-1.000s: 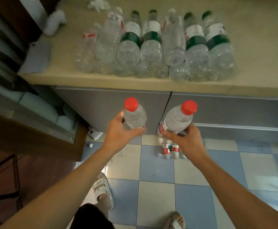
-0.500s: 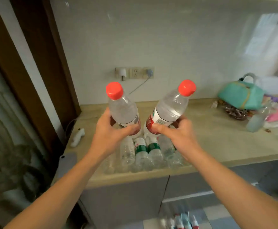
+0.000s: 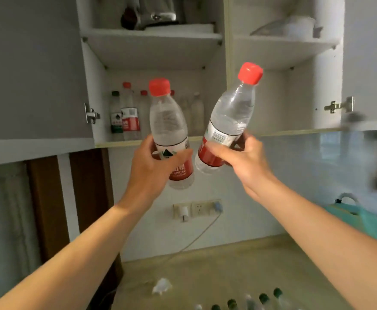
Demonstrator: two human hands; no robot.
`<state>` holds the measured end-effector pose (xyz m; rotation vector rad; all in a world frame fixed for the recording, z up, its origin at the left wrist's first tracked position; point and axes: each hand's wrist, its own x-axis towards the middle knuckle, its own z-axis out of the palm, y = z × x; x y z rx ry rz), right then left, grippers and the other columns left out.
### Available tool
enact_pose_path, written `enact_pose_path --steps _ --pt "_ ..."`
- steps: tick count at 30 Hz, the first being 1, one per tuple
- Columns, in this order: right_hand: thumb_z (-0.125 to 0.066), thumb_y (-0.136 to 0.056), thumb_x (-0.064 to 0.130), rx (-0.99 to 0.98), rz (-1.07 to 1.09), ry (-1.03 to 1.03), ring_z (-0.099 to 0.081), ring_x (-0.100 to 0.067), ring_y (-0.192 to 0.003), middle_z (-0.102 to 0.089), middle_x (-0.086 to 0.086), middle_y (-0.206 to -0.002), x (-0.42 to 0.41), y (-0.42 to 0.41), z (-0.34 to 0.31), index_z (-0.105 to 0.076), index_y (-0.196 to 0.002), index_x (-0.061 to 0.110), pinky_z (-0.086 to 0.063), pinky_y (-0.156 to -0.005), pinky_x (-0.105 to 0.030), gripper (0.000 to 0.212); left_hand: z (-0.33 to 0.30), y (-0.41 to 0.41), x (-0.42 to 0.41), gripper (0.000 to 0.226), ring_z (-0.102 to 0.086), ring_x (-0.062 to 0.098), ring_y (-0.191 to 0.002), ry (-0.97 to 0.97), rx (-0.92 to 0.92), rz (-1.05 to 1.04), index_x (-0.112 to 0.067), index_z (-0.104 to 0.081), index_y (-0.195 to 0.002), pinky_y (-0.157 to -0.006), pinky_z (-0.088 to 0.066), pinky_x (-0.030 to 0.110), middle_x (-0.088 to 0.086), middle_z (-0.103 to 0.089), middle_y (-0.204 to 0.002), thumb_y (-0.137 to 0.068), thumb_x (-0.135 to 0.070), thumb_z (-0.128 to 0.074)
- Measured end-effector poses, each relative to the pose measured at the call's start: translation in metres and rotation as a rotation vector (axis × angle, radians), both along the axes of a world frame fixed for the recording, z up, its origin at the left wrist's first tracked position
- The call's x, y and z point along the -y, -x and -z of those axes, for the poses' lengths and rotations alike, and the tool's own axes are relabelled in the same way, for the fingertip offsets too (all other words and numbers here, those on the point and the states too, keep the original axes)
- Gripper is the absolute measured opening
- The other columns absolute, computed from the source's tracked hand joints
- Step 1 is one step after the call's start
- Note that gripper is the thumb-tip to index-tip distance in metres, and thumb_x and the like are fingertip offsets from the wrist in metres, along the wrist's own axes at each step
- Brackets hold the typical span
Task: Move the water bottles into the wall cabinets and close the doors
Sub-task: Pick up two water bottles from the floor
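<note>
My left hand (image 3: 154, 168) grips a clear water bottle (image 3: 168, 126) with a red cap and red label, held upright. My right hand (image 3: 243, 162) grips a second red-capped bottle (image 3: 230, 117), tilted to the right. Both are raised in front of the open wall cabinet (image 3: 151, 139). On its bottom left shelf stand several bottles (image 3: 127, 117), at the back left. The bottom right compartment (image 3: 294, 97) holds nothing that I can see. The left door (image 3: 33, 70) and right door (image 3: 371, 59) stand open. Caps of more bottles (image 3: 250, 302) show at the lower edge on the counter.
The upper shelves hold a dark metal object (image 3: 151, 14) and a white bowl (image 3: 294, 25). On the beige counter (image 3: 227, 265) lie crumpled paper (image 3: 161, 286) and a teal bag (image 3: 359, 218). A wall socket (image 3: 196, 210) with a cable sits below the cabinet.
Both hands have lifted their bottles from floor height past the counter up to the open cabinet. My view has swung upward from the floor to the shelves.
</note>
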<state>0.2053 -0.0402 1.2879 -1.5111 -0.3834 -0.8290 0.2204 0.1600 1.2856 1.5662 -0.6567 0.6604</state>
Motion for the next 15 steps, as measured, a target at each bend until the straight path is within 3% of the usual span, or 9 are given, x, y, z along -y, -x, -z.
enact_pose_path --steps 3,5,8,12,15 --pt "-0.09 -0.055 0.053 0.058 -0.029 0.006 -0.072 -0.009 -0.094 -0.077 0.011 -0.098 -0.009 -0.026 -0.033 -0.069 -0.105 0.032 -0.058 -0.085 -0.036 0.058 -0.028 -0.021 -0.004 0.046 -0.066 -0.004 -0.097 0.064 0.018 -0.05 -0.043 -0.063 -0.111 -0.078 -0.053 0.022 -0.023 -0.071 -0.105 -0.072 -0.039 -0.087" --pt "-0.09 -0.057 0.053 0.079 -0.061 0.024 -0.073 -0.01 -0.095 -0.076 0.011 -0.1 -0.013 -0.047 -0.049 -0.069 -0.106 0.033 -0.058 -0.084 -0.037 0.057 -0.045 -0.036 -0.005 0.05 -0.066 0.0 -0.099 0.092 0.026 -0.088 -0.039 -0.063 -0.114 -0.077 -0.053 0.022 -0.018 -0.07 -0.109 -0.071 -0.041 -0.088" --pt "-0.09 -0.066 0.043 0.088 -0.091 0.061 -0.073 -0.005 -0.088 -0.075 0.014 -0.099 -0.015 -0.081 -0.065 -0.069 -0.11 0.031 -0.054 -0.073 -0.029 0.05 -0.069 -0.065 -0.003 0.046 -0.068 -0.001 -0.093 0.11 0.039 -0.129 -0.041 -0.062 -0.11 -0.073 -0.053 0.021 -0.017 -0.07 -0.106 -0.072 -0.039 -0.088" --pt "-0.09 -0.073 0.029 0.075 -0.149 0.113 -0.073 -0.005 -0.091 -0.076 0.013 -0.099 -0.012 -0.136 -0.083 -0.069 -0.112 0.025 -0.058 -0.082 -0.031 0.045 -0.096 -0.114 0.0 0.054 -0.065 0.004 -0.097 0.13 0.044 -0.198 -0.032 -0.063 -0.12 -0.078 -0.055 0.028 -0.014 -0.069 -0.108 -0.072 -0.038 -0.088" --pt "-0.092 -0.07 0.024 -0.007 -0.161 0.151 -0.072 -0.008 -0.091 -0.077 0.01 -0.098 -0.008 -0.175 -0.096 -0.069 -0.11 0.024 -0.057 -0.081 -0.03 0.046 -0.106 -0.151 0.005 0.051 -0.06 -0.003 -0.092 0.113 0.066 -0.258 -0.037 -0.061 -0.114 -0.075 -0.052 0.026 -0.02 -0.065 -0.101 -0.071 -0.038 -0.089"
